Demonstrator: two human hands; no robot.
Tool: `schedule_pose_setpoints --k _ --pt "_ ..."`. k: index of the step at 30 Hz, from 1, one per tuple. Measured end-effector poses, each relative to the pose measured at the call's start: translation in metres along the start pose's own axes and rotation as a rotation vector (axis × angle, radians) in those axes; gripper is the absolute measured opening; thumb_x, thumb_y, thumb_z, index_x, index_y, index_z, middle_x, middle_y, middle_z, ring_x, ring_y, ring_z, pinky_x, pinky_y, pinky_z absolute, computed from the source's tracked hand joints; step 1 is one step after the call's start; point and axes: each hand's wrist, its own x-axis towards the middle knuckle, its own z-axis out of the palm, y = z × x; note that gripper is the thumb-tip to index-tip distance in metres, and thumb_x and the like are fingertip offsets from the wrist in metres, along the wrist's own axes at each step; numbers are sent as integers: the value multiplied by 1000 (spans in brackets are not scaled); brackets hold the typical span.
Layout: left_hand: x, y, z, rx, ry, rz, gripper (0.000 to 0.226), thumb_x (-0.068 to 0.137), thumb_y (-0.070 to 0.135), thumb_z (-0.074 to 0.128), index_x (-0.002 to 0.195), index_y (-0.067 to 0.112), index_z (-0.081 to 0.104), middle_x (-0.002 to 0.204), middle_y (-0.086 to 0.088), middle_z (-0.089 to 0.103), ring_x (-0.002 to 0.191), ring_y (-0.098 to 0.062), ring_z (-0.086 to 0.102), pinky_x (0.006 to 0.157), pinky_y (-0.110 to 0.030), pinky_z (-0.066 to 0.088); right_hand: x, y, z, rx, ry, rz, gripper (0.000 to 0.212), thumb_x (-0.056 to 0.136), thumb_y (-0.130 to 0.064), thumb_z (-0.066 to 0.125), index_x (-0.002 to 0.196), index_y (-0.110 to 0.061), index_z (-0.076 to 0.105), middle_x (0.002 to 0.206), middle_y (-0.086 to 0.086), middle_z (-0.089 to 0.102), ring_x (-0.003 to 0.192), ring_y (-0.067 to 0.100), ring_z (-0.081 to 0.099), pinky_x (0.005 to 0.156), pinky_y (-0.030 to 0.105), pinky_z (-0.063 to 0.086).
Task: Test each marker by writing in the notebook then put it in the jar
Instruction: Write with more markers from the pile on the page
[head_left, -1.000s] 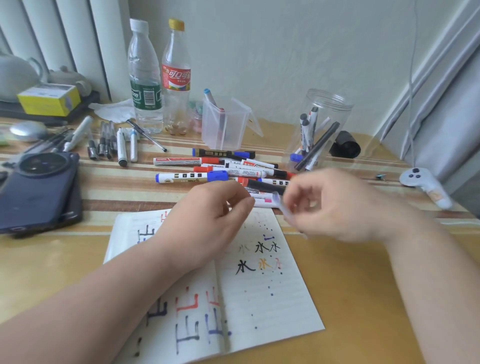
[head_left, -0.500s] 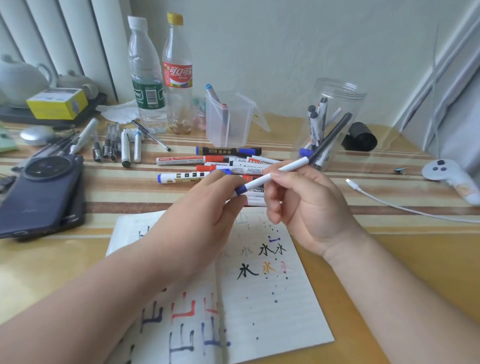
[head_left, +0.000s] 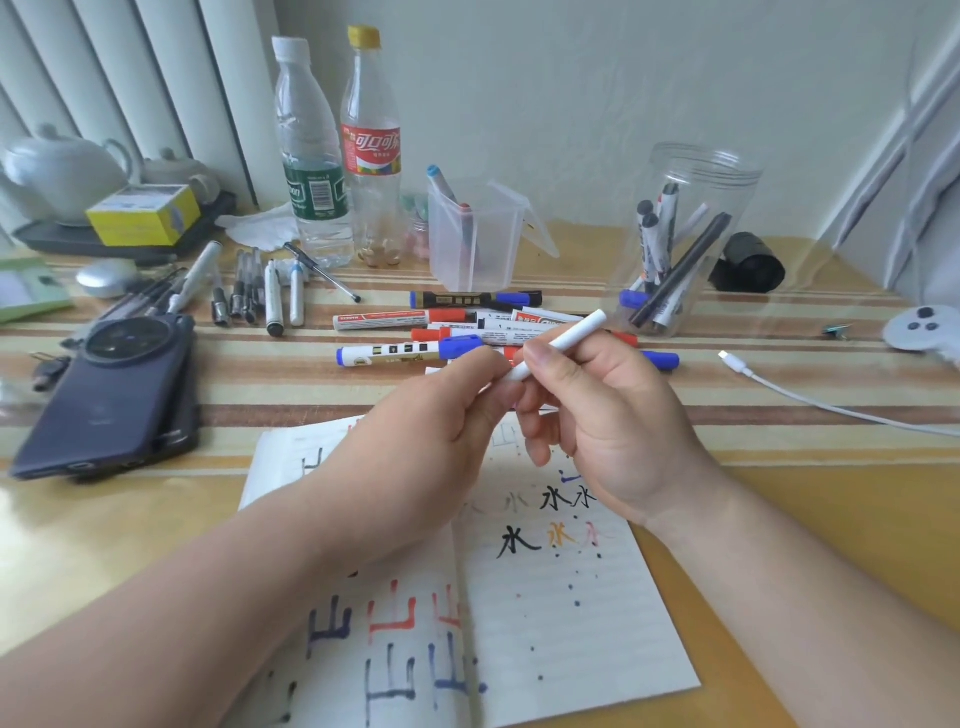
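Note:
My right hand (head_left: 602, 415) grips a thin white marker (head_left: 563, 343) that slants up to the right above the open notebook (head_left: 571, 613). My left hand (head_left: 431, 431) pinches the marker's lower end; that end and any cap are hidden in its fingers. The notebook pages carry black, blue, red and orange test characters. A heap of red and blue markers (head_left: 415, 319) lies on the table just behind my hands. The clear plastic jar (head_left: 691, 171) stands at the back right with several markers leaning inside.
Two plastic bottles (head_left: 337, 156) and a small clear box (head_left: 493, 228) holding pens stand at the back. A row of pens (head_left: 260, 291), a dark phone (head_left: 114, 395) and a teapot tray lie left. A white cable (head_left: 831, 405), a controller (head_left: 919, 327) and a black roll (head_left: 750, 265) are on the right.
My right hand brought the white marker up from the pile, and its blue end has gone into my left hand's fingers. The marker now points more steeply up and right.

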Motion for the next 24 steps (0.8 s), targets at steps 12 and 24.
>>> schedule_pose_setpoints --k 12,24 --pt "9 -28 -15 -484 -149 -129 28 90 35 38 112 26 52 70 15 46 63 -14 35 63 -29 34 -2 -20 -3 10 280 -29 28 100 -10 56 75 -12 44 51 11 33 39 15 27 40 17 23" --pt "-1 -18 -13 -206 -144 -12 33 103 1 35 125 26 35 98 7 67 77 -7 70 67 -34 59 -63 -28 12 -285 -350 434 4 78 -6 73 81 -3 72 74 25 68 67 33 70 63 43 60"
